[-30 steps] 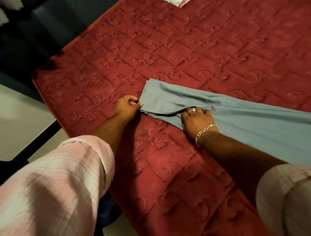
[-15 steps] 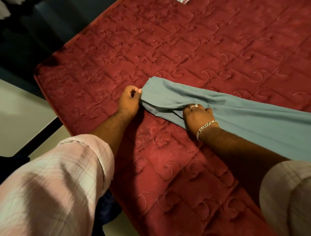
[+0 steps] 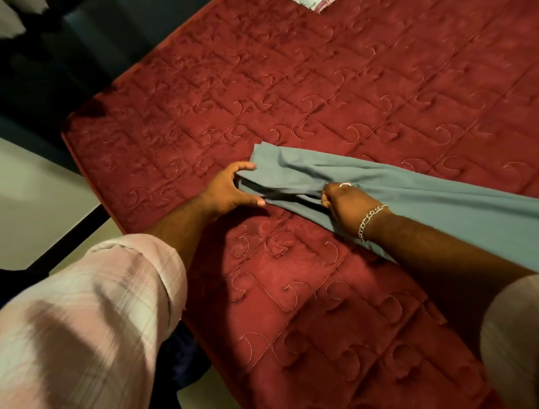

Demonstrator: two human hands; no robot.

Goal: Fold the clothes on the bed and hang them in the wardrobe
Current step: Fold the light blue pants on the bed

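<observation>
Red quilted bed [image 3: 320, 87]: your left hand [image 3: 230, 189] and right hand [image 3: 344, 204] clamp the grey-blue garment [image 3: 437, 204] (layers between may slip askew).

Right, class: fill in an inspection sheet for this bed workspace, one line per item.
Surface: red quilted bedspread covering the bed.
Job's things: grey-blue garment lying long and narrow, creased at its near end.
Clutter: pale cloth scrap at the far edge.
Grips: left hand holds the garment's end; right hand, with ring and bracelet, grips the fabric.
Cables: nothing seen.
Surroundings: pale floor left of the bed; wardrobe not seen.
</observation>
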